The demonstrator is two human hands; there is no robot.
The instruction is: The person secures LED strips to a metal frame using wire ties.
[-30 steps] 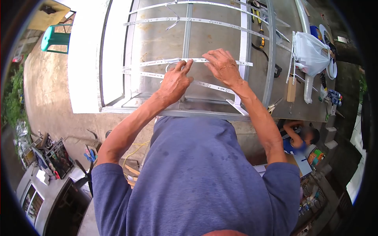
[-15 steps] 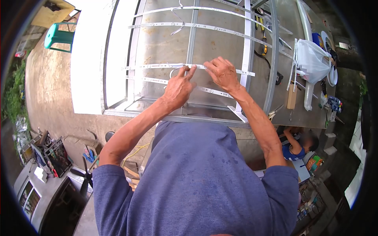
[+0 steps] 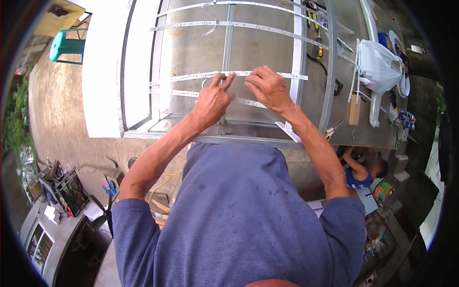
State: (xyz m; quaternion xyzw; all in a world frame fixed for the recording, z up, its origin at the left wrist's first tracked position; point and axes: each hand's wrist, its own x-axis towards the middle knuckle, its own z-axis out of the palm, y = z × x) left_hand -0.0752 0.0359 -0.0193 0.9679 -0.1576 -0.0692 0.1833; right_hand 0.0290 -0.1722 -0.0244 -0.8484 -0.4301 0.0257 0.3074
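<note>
A white LED strip [image 3: 291,76] lies across the metal frame [image 3: 228,43], over its middle bar. My left hand [image 3: 213,99] rests on this strip with its fingers apart, one fingertip pressing it near the bar. Just right of it, my right hand [image 3: 270,88] is bent over the strip with curled fingers; what they grip, if anything, is hidden. A second strip [image 3: 181,93] runs below, partly covered by both hands. Farther up, another strip [image 3: 258,27] crosses the frame, with a loose white wire [image 3: 210,32] hanging over it.
Right of the frame lie a yellow-handled screwdriver [image 3: 319,49], a plastic bag [image 3: 380,67], a wooden block [image 3: 354,110] and pliers [image 3: 333,130]. A person in blue [image 3: 357,176] is at the lower right. A green stool [image 3: 67,46] stands at upper left.
The view has shifted slightly, so the frame and strips sit a little higher and farther left. My right hand's fingers are more curled, lower against the strip. My left hand stays on the strip.
</note>
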